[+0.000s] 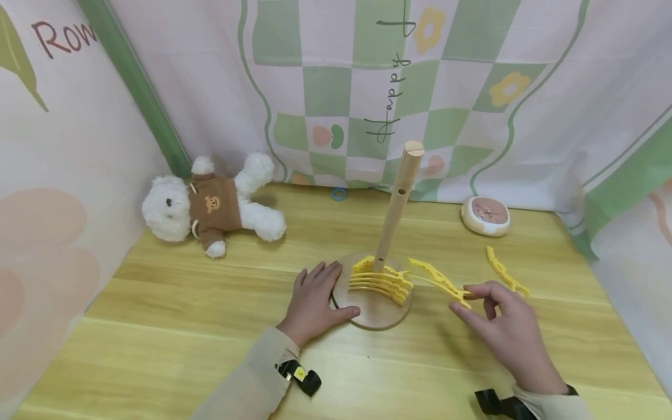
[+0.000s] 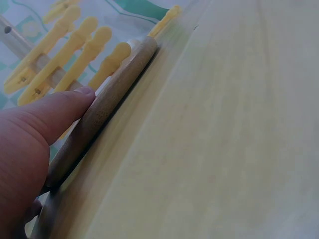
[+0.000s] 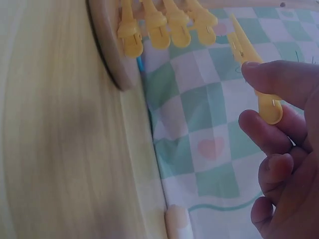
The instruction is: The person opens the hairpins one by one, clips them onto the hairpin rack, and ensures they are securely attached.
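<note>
A wooden stand has a round base and an upright post. Several yellow alligator hair clips are stacked one above another around the foot of the post. My left hand rests along the base's left side, fingers extended, its thumb pressing on the rim. To the right of the post, my right hand pinches one more yellow hair clip by its tail end between thumb and fingers. The clip's long tip points left toward the stack. Another loose yellow clip lies beyond the right hand.
A white plush bear in a brown top lies at the back left. A small blue ring is by the rear curtain. Near the back right sits a rounded white-and-pink device. Fabric walls border the wooden table.
</note>
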{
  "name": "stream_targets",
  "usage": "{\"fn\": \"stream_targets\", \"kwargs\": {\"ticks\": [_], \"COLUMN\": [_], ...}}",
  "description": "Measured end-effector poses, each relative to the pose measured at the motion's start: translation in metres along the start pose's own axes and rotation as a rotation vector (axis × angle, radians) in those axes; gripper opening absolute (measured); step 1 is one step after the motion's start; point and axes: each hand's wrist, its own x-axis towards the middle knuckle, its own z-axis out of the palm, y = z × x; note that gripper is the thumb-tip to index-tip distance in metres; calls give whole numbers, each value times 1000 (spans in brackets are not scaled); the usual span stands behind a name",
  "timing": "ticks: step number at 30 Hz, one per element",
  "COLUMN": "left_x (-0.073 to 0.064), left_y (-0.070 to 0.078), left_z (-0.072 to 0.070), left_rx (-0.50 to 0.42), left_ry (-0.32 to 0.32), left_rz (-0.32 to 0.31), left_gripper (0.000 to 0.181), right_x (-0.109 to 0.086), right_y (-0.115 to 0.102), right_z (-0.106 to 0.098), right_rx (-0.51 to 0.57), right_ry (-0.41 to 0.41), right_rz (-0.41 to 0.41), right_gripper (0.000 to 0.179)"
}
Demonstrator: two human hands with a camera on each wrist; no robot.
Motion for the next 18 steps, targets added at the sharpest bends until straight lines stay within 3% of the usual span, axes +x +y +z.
{"fn": "stream_targets", "kwargs": {"ticks": [9,18], "left_x": [1,0], "left_y": [1,0], "left_z": [0,0], "left_rx": [5,2], "left_ry": [-3,-3], "left_rz": [-3,-1], "left_gripper": [99,99], "right_x": [11,19], "right_y": [-13,-24], "right_z": [10,17], "right_rx": [31,19], "right_ry": [-37,-91], "right_rz": [-45,-36], "right_gripper": [30,32]}}
